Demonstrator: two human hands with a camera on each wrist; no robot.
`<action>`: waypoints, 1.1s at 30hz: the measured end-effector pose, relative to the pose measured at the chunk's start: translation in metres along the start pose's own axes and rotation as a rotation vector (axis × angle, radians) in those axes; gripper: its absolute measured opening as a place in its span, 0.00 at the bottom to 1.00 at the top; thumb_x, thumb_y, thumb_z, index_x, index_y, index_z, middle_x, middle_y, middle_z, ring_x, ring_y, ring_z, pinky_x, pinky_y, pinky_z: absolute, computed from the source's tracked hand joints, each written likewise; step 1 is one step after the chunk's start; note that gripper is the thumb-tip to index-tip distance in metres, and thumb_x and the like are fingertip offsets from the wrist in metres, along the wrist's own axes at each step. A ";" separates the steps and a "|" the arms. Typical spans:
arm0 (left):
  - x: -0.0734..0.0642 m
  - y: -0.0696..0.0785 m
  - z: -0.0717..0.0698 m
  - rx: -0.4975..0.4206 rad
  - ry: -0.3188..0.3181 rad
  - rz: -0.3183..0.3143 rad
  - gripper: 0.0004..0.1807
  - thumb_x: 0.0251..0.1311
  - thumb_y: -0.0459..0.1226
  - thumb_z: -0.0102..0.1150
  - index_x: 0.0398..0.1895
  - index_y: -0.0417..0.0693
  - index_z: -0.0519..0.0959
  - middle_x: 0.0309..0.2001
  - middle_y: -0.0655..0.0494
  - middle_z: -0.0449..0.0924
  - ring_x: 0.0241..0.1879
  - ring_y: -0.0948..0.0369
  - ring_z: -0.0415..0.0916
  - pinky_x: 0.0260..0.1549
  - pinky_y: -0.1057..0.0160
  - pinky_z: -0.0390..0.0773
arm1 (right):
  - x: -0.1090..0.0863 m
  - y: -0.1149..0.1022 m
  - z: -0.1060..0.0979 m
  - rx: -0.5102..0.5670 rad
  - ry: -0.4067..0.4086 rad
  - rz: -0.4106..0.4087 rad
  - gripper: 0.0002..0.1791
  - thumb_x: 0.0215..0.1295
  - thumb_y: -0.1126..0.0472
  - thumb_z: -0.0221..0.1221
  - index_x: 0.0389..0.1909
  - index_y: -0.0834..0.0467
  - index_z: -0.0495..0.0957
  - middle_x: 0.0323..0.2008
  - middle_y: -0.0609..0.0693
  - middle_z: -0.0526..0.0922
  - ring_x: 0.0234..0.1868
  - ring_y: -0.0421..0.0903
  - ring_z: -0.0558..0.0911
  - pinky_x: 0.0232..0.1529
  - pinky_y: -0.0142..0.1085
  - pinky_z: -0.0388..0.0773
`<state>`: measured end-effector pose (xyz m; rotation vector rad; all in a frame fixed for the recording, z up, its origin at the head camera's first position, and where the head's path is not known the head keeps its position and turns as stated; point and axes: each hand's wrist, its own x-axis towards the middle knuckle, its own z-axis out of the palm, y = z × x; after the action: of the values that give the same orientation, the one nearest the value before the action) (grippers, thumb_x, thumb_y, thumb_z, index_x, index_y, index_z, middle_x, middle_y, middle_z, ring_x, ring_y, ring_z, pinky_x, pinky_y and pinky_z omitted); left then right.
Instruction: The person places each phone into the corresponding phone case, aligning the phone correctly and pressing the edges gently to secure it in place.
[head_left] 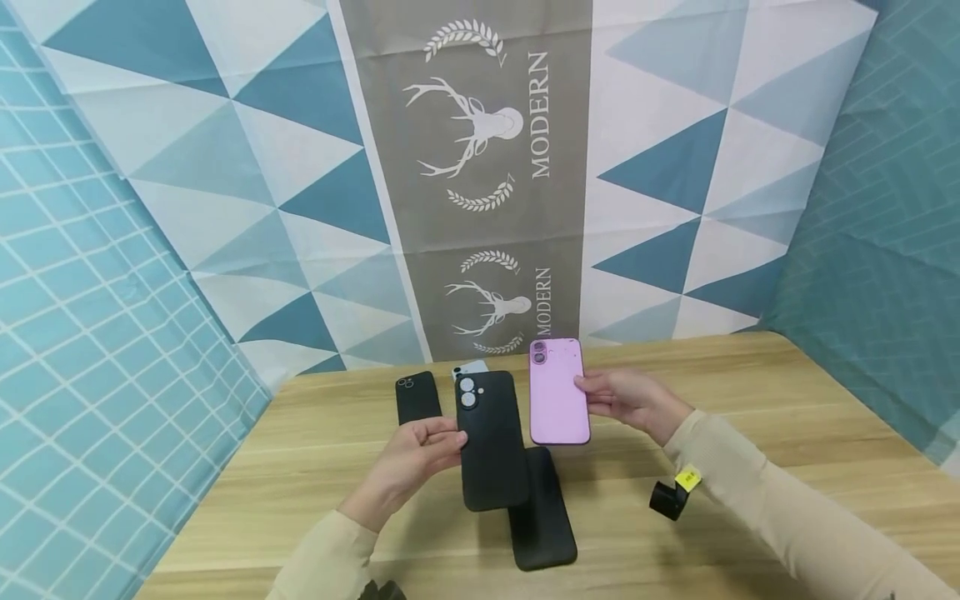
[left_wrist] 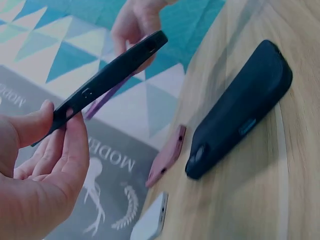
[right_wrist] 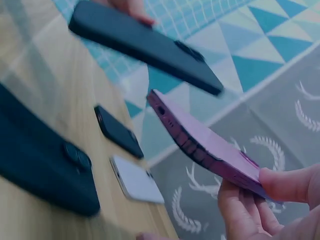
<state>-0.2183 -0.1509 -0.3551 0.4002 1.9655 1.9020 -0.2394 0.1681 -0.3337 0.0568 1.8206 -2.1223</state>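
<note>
My left hand [head_left: 412, 458] pinches a black phone [head_left: 491, 442] by its left edge, thumb and fingers on either side. The phone is held up above the table, with two light camera rings at its upper left. My right hand [head_left: 633, 400] grips a light purple phone [head_left: 561, 396] by its right edge. It is upright and raised, its back and two camera rings facing me. Another black phone [head_left: 546, 521] lies on the table below, partly covered by the raised black one. In the right wrist view the purple phone [right_wrist: 205, 145] is seen edge-on, below the black phone [right_wrist: 145, 45].
Farther back on the wooden table [head_left: 787, 467] lie a smaller black phone [head_left: 417, 397] and a white phone [head_left: 470, 367], partly hidden. The left wrist view also shows a pink phone [left_wrist: 167, 156] lying there. A patterned cloth [head_left: 660, 167] hangs behind the table.
</note>
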 end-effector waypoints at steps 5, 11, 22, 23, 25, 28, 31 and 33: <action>0.008 0.009 0.018 0.017 0.019 0.020 0.26 0.63 0.32 0.58 0.60 0.23 0.65 0.44 0.54 0.84 0.41 0.69 0.81 0.49 0.66 0.83 | -0.007 0.002 0.013 0.076 0.016 0.000 0.33 0.67 0.65 0.56 0.68 0.73 0.56 0.32 0.45 0.85 0.37 0.38 0.84 0.44 0.32 0.85; 0.011 0.016 0.037 0.020 0.069 0.037 0.24 0.61 0.31 0.60 0.57 0.24 0.68 0.38 0.58 0.85 0.38 0.70 0.81 0.48 0.64 0.84 | -0.015 0.003 0.024 0.088 -0.038 -0.028 0.31 0.67 0.66 0.56 0.67 0.73 0.58 0.32 0.44 0.86 0.36 0.38 0.85 0.44 0.33 0.85; 0.008 0.016 0.047 0.082 0.278 0.126 0.18 0.58 0.29 0.63 0.50 0.28 0.77 0.40 0.41 0.86 0.33 0.64 0.85 0.43 0.57 0.85 | -0.031 0.007 0.042 -0.020 -0.031 -0.078 0.25 0.65 0.64 0.59 0.61 0.70 0.70 0.35 0.44 0.86 0.37 0.39 0.85 0.48 0.35 0.84; 0.007 0.016 0.047 0.096 0.305 0.142 0.17 0.57 0.29 0.64 0.49 0.28 0.78 0.39 0.40 0.86 0.32 0.63 0.85 0.42 0.57 0.85 | -0.032 0.008 0.044 -0.029 -0.024 -0.084 0.24 0.65 0.63 0.60 0.59 0.69 0.72 0.35 0.44 0.86 0.37 0.39 0.85 0.48 0.35 0.84; 0.006 0.017 0.048 0.128 0.346 0.165 0.16 0.56 0.29 0.64 0.47 0.30 0.79 0.38 0.39 0.86 0.32 0.61 0.85 0.41 0.56 0.86 | -0.034 0.008 0.046 -0.036 -0.019 -0.093 0.22 0.64 0.63 0.60 0.57 0.68 0.74 0.36 0.44 0.86 0.36 0.39 0.85 0.48 0.35 0.84; 0.004 0.018 0.048 0.149 0.370 0.175 0.15 0.56 0.28 0.64 0.47 0.30 0.80 0.38 0.38 0.86 0.32 0.59 0.86 0.40 0.55 0.86 | -0.037 0.010 0.048 -0.038 -0.029 -0.106 0.20 0.64 0.62 0.61 0.55 0.67 0.76 0.36 0.44 0.86 0.37 0.40 0.85 0.48 0.35 0.84; 0.004 0.018 0.048 0.162 0.360 0.162 0.16 0.57 0.29 0.64 0.48 0.30 0.80 0.40 0.38 0.86 0.33 0.58 0.86 0.41 0.55 0.86 | -0.037 0.012 0.050 -0.046 -0.057 -0.126 0.20 0.65 0.63 0.59 0.55 0.68 0.75 0.36 0.44 0.86 0.37 0.39 0.85 0.48 0.35 0.84; 0.004 0.018 0.048 0.170 0.347 0.158 0.16 0.57 0.30 0.64 0.48 0.30 0.80 0.41 0.37 0.85 0.35 0.57 0.86 0.41 0.55 0.86 | -0.037 0.013 0.051 -0.051 -0.073 -0.147 0.20 0.65 0.63 0.59 0.55 0.69 0.75 0.35 0.43 0.86 0.37 0.39 0.85 0.48 0.35 0.84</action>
<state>-0.2014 -0.1053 -0.3379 0.2932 2.3942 2.0177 -0.1911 0.1261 -0.3276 -0.1699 1.8870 -2.1429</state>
